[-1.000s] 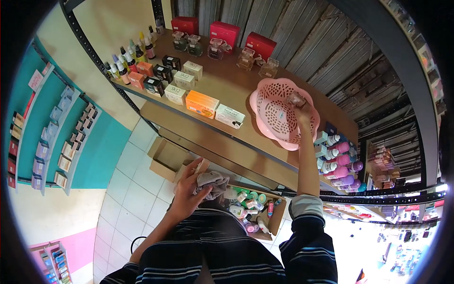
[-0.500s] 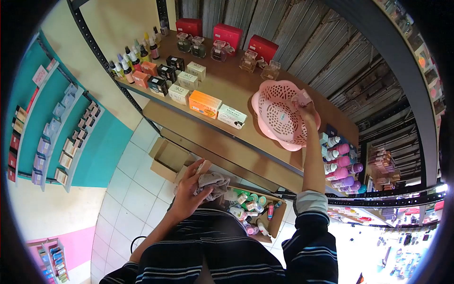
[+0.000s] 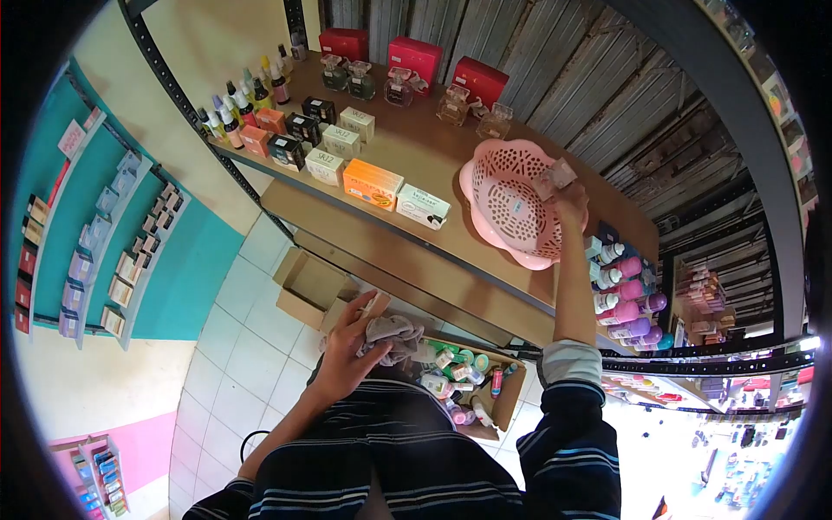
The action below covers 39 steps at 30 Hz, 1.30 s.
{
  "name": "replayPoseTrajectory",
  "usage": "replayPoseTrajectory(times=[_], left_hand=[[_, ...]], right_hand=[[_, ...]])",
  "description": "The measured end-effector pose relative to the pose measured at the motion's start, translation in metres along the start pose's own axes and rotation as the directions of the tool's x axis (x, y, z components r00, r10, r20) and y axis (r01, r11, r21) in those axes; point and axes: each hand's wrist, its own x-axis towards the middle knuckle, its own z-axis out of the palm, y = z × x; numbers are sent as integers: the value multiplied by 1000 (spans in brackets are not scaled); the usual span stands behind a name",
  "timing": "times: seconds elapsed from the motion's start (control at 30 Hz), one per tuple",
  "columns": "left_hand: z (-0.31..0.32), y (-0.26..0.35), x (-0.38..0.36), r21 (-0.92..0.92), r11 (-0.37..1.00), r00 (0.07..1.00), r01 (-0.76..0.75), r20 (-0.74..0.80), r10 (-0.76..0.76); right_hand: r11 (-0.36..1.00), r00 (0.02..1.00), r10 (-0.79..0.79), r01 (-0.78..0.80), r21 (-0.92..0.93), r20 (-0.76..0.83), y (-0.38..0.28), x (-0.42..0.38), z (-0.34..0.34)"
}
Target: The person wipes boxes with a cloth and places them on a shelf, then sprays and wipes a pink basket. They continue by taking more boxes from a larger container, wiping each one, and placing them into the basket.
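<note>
My left hand is closed on a crumpled grey cloth, with a small box between its fingers too. My right hand reaches over the shelf and grips a small pinkish box above the right side of a pink perforated basket. The flower-rimmed basket rests on the wooden shelf. Left of it stand a white-and-green box and an orange box.
Dropper bottles, small cartons and perfume bottles stand on the shelf. Pink and purple bottles line its right end. Below are an open carton and a carton of mixed bottles.
My right hand has shifted slightly, and the small box in it is turned and a little higher and farther right. My left hand has hardly moved.
</note>
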Motion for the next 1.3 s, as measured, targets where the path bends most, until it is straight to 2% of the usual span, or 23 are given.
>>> replayPoseTrajectory(times=[0.13, 0.2, 0.23, 0.3, 0.33, 0.4, 0.43, 0.5, 0.53, 0.6, 0.73, 0.8, 0.83, 0.93, 1.1, 1.23, 1.3], left_hand=[[2, -1, 0, -41, 999, 1000, 8, -1, -8], [2, -1, 0, -29, 999, 1000, 17, -2, -17], [2, -1, 0, -18, 1000, 1000, 25, -6, -25], [2, -2, 0, 0, 1000, 1000, 15, -2, -15], [2, -3, 0, 19, 1000, 1000, 6, 2, -6], [2, 0, 1, 19, 1000, 1000, 2, -1, -2], [2, 1, 2, 19, 1000, 1000, -3, -3, 3], [2, -1, 2, 26, 1000, 1000, -1, -6, 1], [2, -1, 2, 34, 999, 1000, 1, -8, 0], [2, 1, 2, 27, 1000, 1000, 8, -5, -7], [1, 1, 3, 37, 999, 1000, 27, 9, -27], [1, -1, 2, 17, 999, 999, 31, 14, -32], [1, -2, 2, -2, 999, 999, 35, 19, -35], [1, -1, 2, -68, 997, 999, 33, 11, -32], [0, -3, 2, -43, 999, 1000, 25, 19, -24], [0, -3, 2, -30, 999, 999, 38, 33, -37], [-1, -4, 3, -38, 999, 998, 26, 60, -24]], right_hand=[[998, 996, -53, 51, -32, -66, 15, 5, 14], [993, 994, -20, 33, -117, 109, 27, 21, 24], [993, 994, -18, 31, -117, 108, 32, 22, 26], [996, 995, -88, 87, -20, -55, 37, 23, 29], [996, 995, -87, 86, -20, -54, 24, 14, 18], [986, 984, 165, -167, 12, 73, -23, -13, -14], [986, 984, 165, -166, 11, 74, -25, -15, -11], [985, 994, 105, -105, -138, -1, -24, -17, 0], [985, 994, 106, -105, -138, 0, -21, -19, 4], [970, 992, -121, 113, -217, -23, -15, -22, 9], [967, 989, -146, 147, -207, 20, -8, -14, 13], [966, 993, -21, 50, -254, 117, -9, -10, 12], [966, 993, -21, 51, -253, 117, -9, -10, 12], [961, 994, -64, 86, -262, 91, -6, -12, 12], [957, 987, -160, 159, -241, 17, -1, -14, 13], [961, 994, -100, 109, -253, 47, -10, -21, -2], [970, 989, -144, 135, -201, -28, -11, -27, -7]])
